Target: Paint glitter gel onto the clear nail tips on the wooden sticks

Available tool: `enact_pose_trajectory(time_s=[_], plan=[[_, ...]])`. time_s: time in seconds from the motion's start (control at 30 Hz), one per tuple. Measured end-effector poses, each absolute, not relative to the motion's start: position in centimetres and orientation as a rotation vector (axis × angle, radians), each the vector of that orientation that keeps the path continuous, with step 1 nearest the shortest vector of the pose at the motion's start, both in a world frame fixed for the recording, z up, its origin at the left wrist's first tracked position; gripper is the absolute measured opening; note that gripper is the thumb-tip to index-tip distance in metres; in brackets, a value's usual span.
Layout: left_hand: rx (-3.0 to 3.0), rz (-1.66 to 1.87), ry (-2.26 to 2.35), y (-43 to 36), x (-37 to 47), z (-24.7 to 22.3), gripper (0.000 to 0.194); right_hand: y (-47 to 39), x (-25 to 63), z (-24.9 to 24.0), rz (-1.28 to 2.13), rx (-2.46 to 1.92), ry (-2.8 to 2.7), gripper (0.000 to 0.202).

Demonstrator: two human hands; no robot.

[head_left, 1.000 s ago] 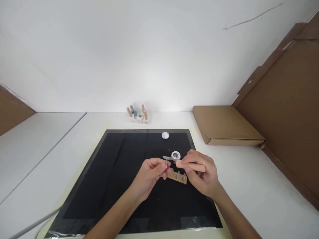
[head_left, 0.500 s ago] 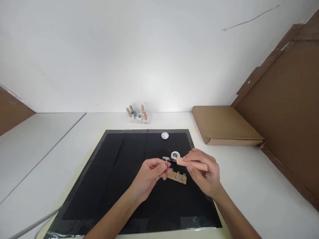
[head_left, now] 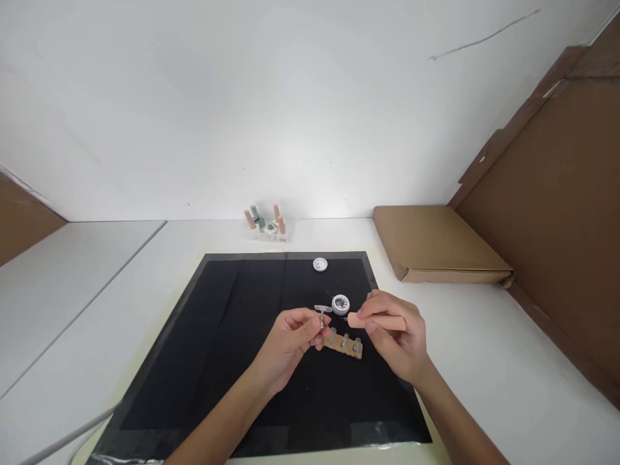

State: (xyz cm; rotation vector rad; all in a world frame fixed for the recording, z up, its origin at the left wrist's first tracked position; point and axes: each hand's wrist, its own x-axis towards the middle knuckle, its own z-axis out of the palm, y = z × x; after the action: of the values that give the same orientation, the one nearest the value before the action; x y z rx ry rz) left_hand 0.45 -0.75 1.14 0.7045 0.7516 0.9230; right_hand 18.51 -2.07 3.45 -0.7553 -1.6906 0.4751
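Observation:
My left hand (head_left: 293, 339) pinches the metal stem of a nail tip stand, and a clear false nail (head_left: 323, 309) lies across its top. In my right hand (head_left: 402, 336) is a nail polish brush (head_left: 378, 321), held by its peach handle with the thin tip pointing left, a short gap from the false nail. Just beyond the hands, a small round white jar (head_left: 340, 305) stands uncovered. Partly behind my left fingers, a tan base (head_left: 343, 343) carries several more clear tips on stems.
A black mat (head_left: 261, 381) lies under everything. On it, farther back, rests a round white lid (head_left: 320, 264). Several nail polish bottles (head_left: 281, 226) stand in a clear holder by the wall. At right is a flat cardboard box (head_left: 436, 242).
My right hand has drawn the brush slightly to the right, away from the false nail. The left hand has barely moved.

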Motion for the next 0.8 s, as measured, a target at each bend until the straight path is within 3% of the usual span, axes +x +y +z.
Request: enact_pose_trajectory(time_s=[0.8], plan=[[0.75,0.902,0.733,-0.68,0.65,1.1,0.027,-2.05,18.08,3.68,0.526,-0.766,-1.734,0.019]])
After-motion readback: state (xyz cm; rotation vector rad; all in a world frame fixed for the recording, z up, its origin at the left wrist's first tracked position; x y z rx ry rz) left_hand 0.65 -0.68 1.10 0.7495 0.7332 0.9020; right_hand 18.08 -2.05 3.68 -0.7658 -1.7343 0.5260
